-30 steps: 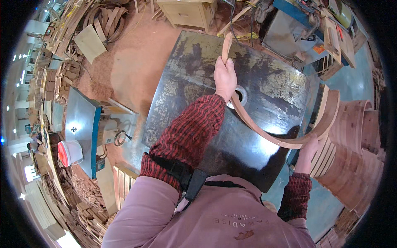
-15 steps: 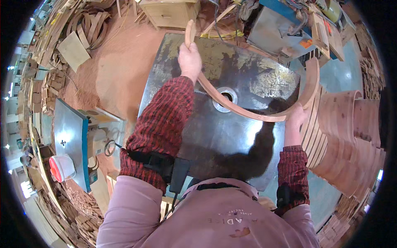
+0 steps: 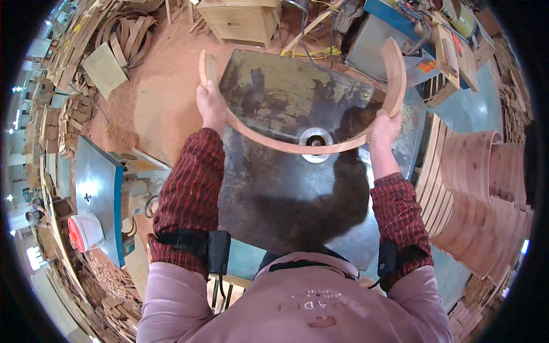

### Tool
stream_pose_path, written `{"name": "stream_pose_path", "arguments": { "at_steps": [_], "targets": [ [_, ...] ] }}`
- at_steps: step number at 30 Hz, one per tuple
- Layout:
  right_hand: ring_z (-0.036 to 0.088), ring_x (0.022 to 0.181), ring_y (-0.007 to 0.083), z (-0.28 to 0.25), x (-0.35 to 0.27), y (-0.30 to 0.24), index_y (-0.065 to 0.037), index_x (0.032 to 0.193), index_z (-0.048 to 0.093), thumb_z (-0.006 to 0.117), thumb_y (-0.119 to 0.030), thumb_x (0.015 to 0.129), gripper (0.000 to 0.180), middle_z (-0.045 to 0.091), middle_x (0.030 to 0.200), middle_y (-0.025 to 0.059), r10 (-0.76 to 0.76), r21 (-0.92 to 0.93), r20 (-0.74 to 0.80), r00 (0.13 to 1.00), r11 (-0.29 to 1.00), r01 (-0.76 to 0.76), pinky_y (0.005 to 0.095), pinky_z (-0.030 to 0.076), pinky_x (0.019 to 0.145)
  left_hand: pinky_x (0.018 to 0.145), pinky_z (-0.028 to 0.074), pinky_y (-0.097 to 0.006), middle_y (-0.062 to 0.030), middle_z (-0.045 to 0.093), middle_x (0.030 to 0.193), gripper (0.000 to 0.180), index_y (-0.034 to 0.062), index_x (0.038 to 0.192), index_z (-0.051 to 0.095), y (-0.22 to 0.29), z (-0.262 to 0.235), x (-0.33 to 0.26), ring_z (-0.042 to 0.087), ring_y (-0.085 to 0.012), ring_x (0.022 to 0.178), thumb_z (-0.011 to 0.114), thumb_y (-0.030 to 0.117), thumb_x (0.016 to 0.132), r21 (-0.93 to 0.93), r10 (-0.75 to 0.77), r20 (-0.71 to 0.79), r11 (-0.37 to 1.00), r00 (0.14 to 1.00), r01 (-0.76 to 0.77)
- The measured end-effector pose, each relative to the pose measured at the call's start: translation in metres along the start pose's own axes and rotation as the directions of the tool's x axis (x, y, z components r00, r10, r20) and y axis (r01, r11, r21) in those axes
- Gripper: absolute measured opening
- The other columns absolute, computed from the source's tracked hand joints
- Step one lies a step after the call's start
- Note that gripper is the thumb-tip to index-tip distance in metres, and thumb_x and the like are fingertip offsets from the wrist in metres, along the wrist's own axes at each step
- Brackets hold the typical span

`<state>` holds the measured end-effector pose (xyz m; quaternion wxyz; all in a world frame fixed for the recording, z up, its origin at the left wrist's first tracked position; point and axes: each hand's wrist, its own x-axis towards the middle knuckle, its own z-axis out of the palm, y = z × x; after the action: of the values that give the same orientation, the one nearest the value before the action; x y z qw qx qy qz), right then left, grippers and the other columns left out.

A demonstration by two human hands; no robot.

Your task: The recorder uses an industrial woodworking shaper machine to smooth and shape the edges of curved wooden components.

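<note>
A curved wooden strip point(image 3: 297, 148), bent like a wide U, spans between my two hands over a dark metal machine table point(image 3: 274, 200). My left hand point(image 3: 211, 104) is closed round the strip below its left end. On the other side my right hand point(image 3: 386, 127) grips it below the upright right end. The middle of the strip passes in front of a round metal ring point(image 3: 315, 157) with a dark hole and a spindle at its centre, set into the table. Whether the wood touches the table I cannot tell.
Several curved wooden panels point(image 3: 469, 166) stand stacked at the right beside slatted strips. A wooden cabinet point(image 3: 240, 23) is at the far side. To the left stand another metal-topped machine point(image 3: 98, 188) and a white bucket point(image 3: 91, 231). Sawdust and wood piles surround the floor.
The strip has turned and its right end has swung to the left and away from me. My left hand has moved left and slightly nearer, my right hand left and farther.
</note>
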<state>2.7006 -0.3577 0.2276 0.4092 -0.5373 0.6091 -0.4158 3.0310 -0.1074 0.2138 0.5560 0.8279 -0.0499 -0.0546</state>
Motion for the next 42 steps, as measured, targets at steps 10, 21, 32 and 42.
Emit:
{"name": "stream_pose_path", "arguments": {
  "at_steps": [10,21,32,42],
  "targets": [
    [0.067,0.1,0.0294,0.045,-0.049,-0.01,0.003,0.131,0.053,0.059,-0.005,0.084,0.048,0.066,0.109,0.0185,-0.064,0.009,0.183,0.981,0.998,0.064,0.0386,0.052,0.092,0.073,0.048,-0.035,-0.0072,0.061,0.089,0.039,-0.0026,0.109,0.061,-0.055,-0.102,-0.016,0.058,-0.0176,0.082,0.051,0.035,0.105,-0.074,-0.076,-0.172,0.995,0.982,0.064],
    [0.064,0.116,0.0435,0.046,-0.105,-0.019,-0.002,0.142,0.048,0.058,-0.006,0.086,0.057,0.064,0.124,0.026,-0.097,-0.079,0.31,0.946,0.989,0.127,0.0478,0.049,0.102,0.079,0.05,-0.036,-0.0077,0.06,0.101,0.033,0.0017,0.121,0.054,-0.091,-0.195,-0.092,0.06,-0.0176,0.091,0.049,0.031,0.107,-0.018,-0.035,-0.268,0.999,0.963,0.031],
    [0.061,0.12,0.0453,0.006,-0.16,-0.011,0.001,0.149,0.04,0.06,-0.01,0.089,0.064,0.059,0.131,0.028,-0.123,-0.172,0.505,0.854,0.956,0.239,0.0491,0.048,0.102,0.116,0.039,-0.053,-0.0259,0.055,0.145,0.064,-0.0026,0.142,0.053,0.005,-0.158,-0.275,0.051,-0.0455,0.137,0.074,0.014,0.085,0.545,0.496,0.405,0.544,0.768,-0.638],
    [0.064,0.115,0.0435,-0.019,-0.16,-0.008,-0.006,0.134,0.051,0.066,-0.024,0.09,0.05,0.064,0.122,0.0237,-0.095,-0.151,0.629,0.771,0.959,0.241,0.0494,0.05,0.097,0.059,0.057,-0.043,-0.0117,0.065,0.076,0.036,0.0062,0.085,0.055,0.035,-0.107,-0.342,0.069,-0.0332,0.066,0.076,0.035,0.089,0.483,0.281,0.668,0.54,0.689,-0.689]
  ]
}}
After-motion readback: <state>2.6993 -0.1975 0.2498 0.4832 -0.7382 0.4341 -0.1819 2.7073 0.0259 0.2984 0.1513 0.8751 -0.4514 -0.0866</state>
